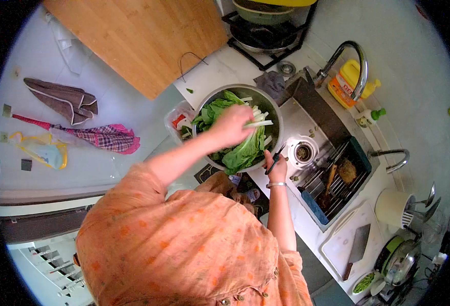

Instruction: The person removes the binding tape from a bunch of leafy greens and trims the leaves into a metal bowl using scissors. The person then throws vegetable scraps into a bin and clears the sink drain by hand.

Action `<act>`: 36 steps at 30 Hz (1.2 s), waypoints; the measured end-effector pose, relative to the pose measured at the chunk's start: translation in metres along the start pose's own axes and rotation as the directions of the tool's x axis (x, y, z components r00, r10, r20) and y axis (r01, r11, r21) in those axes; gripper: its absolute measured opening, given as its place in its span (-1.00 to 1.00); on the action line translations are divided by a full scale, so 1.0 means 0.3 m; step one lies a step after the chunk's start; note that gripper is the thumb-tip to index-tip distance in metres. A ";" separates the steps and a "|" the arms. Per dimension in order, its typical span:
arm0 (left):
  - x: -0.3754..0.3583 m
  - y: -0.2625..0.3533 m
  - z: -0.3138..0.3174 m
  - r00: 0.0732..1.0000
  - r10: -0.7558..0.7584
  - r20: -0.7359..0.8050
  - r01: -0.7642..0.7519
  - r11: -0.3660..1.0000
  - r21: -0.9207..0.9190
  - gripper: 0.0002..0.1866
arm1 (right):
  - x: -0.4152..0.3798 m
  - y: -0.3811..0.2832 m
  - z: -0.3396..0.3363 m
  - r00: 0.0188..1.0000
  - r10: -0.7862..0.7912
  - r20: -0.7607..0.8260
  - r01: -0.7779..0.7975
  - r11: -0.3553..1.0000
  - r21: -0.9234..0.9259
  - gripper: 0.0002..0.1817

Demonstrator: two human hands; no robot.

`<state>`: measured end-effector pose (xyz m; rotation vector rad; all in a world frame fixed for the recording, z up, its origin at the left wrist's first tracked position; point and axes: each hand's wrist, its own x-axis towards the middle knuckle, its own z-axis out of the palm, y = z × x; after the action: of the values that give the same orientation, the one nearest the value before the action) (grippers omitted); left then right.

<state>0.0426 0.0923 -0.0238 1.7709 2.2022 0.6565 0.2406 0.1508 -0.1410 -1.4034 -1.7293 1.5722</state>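
Observation:
Over the large metal bowl (278,109), my left hand (231,125) is closed around leafy greens (245,152), with pale stalks sticking out to its right. More green leaves lie in the bowl under the hand. My right hand (277,169) grips black-handled scissors (274,162) at the bowl's lower right edge, blades pointing up and right. The fingers of the left hand are slightly blurred.
Right of the bowl is a sink (291,117) with a rack and brush. A plastic container (172,122) with scraps touches the bowl's left side. A cleaver (358,246) lies on a white board (332,250) at lower right. A faucet (361,61) arches behind the sink.

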 end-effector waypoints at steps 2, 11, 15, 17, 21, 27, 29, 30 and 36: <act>0.074 -0.182 0.001 0.975 0.107 -0.195 -0.083 0.988 0.127 -0.60 | -0.028 0.015 0.013 0.998 0.046 0.048 -0.049 0.997 0.067 -0.61; 0.106 -0.375 0.031 0.519 -0.466 0.716 0.628 0.777 0.050 -0.02 | -0.073 0.036 0.079 0.978 0.203 0.056 -0.210 0.921 0.329 -0.80; 0.019 -0.428 0.189 0.650 -0.243 0.720 0.671 0.629 -0.393 -0.26 | -0.047 0.069 0.084 0.960 0.257 0.108 -0.277 0.919 0.281 -0.80; 0.009 -0.290 0.110 0.604 -0.230 0.763 0.727 0.552 -0.409 -0.34 | -0.039 0.085 0.093 0.973 0.210 0.100 -0.227 0.950 0.213 -0.80; -0.009 -0.204 0.083 0.662 -0.252 0.706 0.656 0.651 -0.382 -0.32 | -0.040 0.066 0.113 0.993 0.112 0.034 -0.116 0.969 0.220 -0.82; 0.004 -0.306 0.160 0.868 -0.209 0.451 0.377 0.868 -0.324 -0.31 | -0.016 0.110 0.120 0.997 0.082 0.018 -0.083 0.981 0.176 -0.78; 0.042 -0.281 0.060 0.892 -0.257 0.372 0.316 0.943 -0.107 -0.30 | -0.033 0.054 0.102 0.991 0.131 0.026 -0.134 0.975 0.175 -0.76; 0.059 -0.227 -0.027 0.863 -0.349 0.364 0.369 0.929 0.017 -0.22 | -0.039 0.033 0.098 0.983 0.179 0.031 -0.182 0.967 0.176 -0.75; 0.035 -0.157 -0.079 0.896 -0.390 0.210 0.323 0.900 0.293 0.12 | -0.047 0.007 0.096 0.986 0.165 0.012 -0.163 0.958 0.234 -0.77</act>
<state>-0.0109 0.0902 -0.0250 1.3866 2.4062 0.0540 0.2234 0.1242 -0.1466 -1.4602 -1.3974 1.7899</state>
